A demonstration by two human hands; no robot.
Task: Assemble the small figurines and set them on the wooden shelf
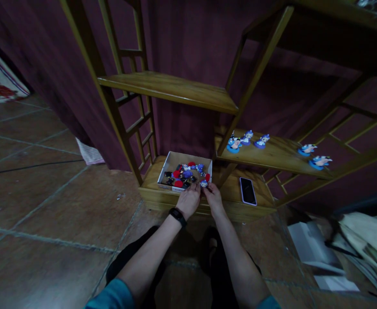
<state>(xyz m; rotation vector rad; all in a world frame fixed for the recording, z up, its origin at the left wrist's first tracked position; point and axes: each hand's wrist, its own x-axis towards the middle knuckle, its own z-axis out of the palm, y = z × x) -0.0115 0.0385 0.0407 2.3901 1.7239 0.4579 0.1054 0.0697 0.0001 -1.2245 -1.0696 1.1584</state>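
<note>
Pinching one purple-haired figurine (pixel 204 183) between left hand (pixel 190 198) and right hand (pixel 213 197), by near right corner of cardboard box (pixel 188 158); beyond, on shelf (pixel 281 151), five figurines (pixel 262 141): three left, two right, open board between.

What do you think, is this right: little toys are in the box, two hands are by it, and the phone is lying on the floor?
Nearly! Only the phone is misplaced: the head view shows it on the low wooden shelf. Little toys are in the box, with the left hand and right hand by it.
</note>
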